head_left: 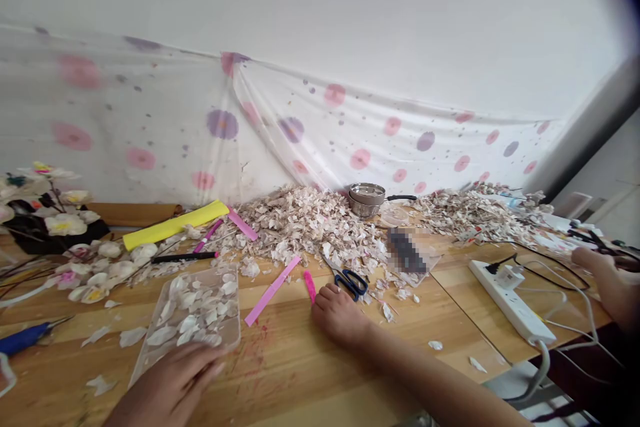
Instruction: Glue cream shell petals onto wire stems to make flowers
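My left hand (173, 380) is over the front edge of a clear plastic tray (234, 340) of loose whitish petals (193, 313). Its fingers are pressed together; what they hold, if anything, is hidden. On the wooden table my right hand (340, 319) lies with curled fingers at the lower end of a short bright pink strip (310, 285), which runs out from under them. Just beyond it are dark-blue-handled scissors (354, 283), their blades partly among petals. A longer light pink strip (273, 291) lies between tray and right hand.
A large heap of dried petals (305, 220) lies along the wall, with a metal pot (367, 200) behind. Yellow roll (175, 223), black pen (185, 257), artificial flowers (65, 220) and blue-handled tool (25, 339) are left. At right are a power strip (515, 303), cables and another person's hand (597, 273).
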The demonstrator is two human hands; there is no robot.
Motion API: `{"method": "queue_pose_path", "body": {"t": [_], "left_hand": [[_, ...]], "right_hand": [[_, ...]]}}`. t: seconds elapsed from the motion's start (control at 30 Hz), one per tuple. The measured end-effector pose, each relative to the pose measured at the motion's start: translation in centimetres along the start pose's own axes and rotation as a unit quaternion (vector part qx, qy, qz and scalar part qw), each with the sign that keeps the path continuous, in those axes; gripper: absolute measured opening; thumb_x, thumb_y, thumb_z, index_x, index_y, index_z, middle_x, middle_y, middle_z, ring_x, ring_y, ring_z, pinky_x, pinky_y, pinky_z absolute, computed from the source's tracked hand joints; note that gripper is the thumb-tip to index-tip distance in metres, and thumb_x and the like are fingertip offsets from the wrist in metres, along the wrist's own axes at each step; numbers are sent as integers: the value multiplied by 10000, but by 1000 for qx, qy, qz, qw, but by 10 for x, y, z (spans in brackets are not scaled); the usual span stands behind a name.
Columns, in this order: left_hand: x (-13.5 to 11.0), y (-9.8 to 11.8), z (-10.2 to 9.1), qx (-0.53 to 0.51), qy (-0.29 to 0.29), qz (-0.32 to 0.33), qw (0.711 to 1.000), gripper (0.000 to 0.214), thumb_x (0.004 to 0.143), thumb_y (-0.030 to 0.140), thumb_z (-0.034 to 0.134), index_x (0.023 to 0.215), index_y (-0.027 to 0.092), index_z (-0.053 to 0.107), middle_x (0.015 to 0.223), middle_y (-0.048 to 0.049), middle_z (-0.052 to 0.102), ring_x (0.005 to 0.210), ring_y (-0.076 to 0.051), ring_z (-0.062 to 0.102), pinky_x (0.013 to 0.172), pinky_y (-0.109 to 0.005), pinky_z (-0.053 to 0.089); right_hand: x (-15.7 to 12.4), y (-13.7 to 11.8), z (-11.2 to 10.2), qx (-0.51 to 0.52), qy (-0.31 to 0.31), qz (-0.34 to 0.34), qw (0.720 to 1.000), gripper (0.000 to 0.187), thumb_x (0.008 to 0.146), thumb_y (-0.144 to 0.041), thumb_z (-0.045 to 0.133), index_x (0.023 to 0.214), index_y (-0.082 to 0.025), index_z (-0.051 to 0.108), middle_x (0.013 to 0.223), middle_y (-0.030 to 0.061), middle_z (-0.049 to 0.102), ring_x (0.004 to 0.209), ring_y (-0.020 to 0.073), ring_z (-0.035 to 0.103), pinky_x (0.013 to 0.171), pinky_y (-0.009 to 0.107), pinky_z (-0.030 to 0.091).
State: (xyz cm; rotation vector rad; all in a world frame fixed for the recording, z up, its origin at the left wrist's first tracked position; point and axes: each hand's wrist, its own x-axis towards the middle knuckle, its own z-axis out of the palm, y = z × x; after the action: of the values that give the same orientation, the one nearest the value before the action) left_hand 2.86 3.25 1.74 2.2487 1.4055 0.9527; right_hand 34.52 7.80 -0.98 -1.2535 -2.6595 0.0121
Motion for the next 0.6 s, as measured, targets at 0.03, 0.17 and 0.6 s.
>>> {"method": "queue_pose_path", "body": {"t": [0.03, 0.17, 0.6], "left_hand": [[11, 7, 7, -17, -50, -13, 999, 194, 844, 396, 571, 911, 323, 738, 941, -18, 738, 904, -237, 673, 834, -357, 526], [52, 42, 37, -178, -106, -59, 977, 332, 773, 297, 624, 1097, 271, 692, 1147, -93, 679, 1082, -299, 591, 982, -461, 412], [63, 58, 81, -375, -184, -137, 898, 274, 789, 424, 638, 670, 177, 641, 604, -8, 604, 611, -175, 521, 601, -276, 363]], "right_hand": [[1, -1, -1, 16, 8, 4, 1000, 203, 914, -124, 469, 785, -135, 626, 844, 113, 646, 826, 213, 514, 792, 360, 380], [1, -16, -12, 107, 75, 64, 989, 164, 890, -121, 487, 805, -149, 625, 843, 94, 653, 844, 201, 546, 794, 332, 411], [-4, -46, -8, 258, 159, 239, 923, 231, 876, -147, 428, 697, -157, 573, 669, 17, 630, 645, 131, 581, 588, 205, 447]]}}
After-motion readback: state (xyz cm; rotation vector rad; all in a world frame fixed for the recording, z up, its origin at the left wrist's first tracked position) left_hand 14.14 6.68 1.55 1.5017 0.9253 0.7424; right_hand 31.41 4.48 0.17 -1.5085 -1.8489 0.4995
